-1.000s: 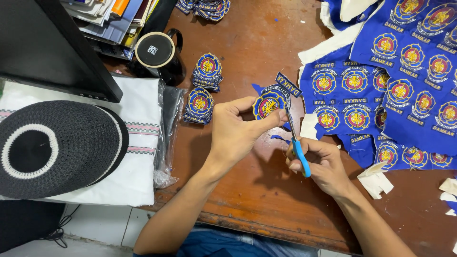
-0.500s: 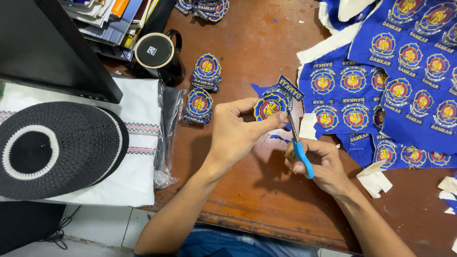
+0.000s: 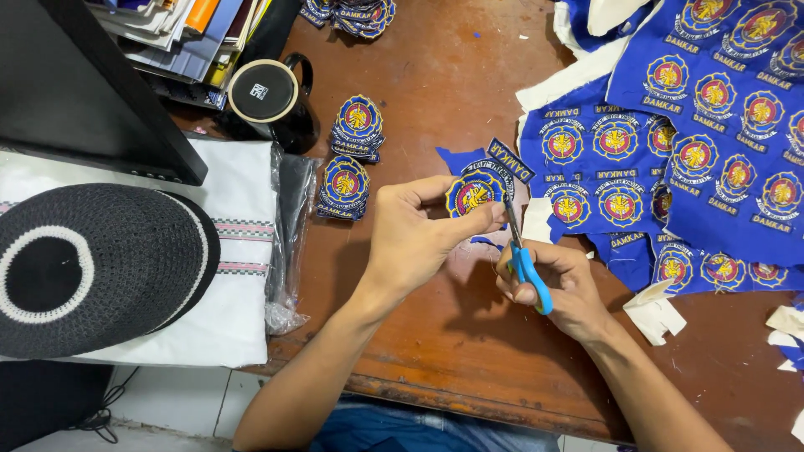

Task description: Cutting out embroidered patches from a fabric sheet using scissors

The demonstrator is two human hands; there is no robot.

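A: Hands first. Left hand (image 3: 410, 238) pinches a round blue embroidered patch (image 3: 474, 194) between thumb and fingers, closed on it, held just above the worktop (image 3: 435, 351). Right hand (image 3: 557, 285)?

B: Wrapped around the blue-handled scissors (image 3: 526, 266), fingers through the loops. Blades point up and meet the patch edge right beside the left thumb. How wide the blades are parted, can't tell, they're too thin here.

A: Patch location?

B: Mid-frame, between both hands, over bare brown wood, with a small rectangular label strip (image 3: 509, 161) still attached at its upper right.

A: Around it?

B: Big blue fabric sheet (image 3: 712, 159) of uncut patches to the right, near the right hand. White backing scraps (image 3: 657, 314) just beside the right wrist. Two stacks of cut patches (image 3: 352, 155) to the left of the held patch, another heap (image 3: 356, 12) at the top edge.

A: Left side?

B: Black mug (image 3: 272, 96) near the stacks, folded white cloth in plastic wrap (image 3: 239, 251), black-and-white knit cap (image 3: 92, 264) lying on it. Books (image 3: 184, 38) top left.
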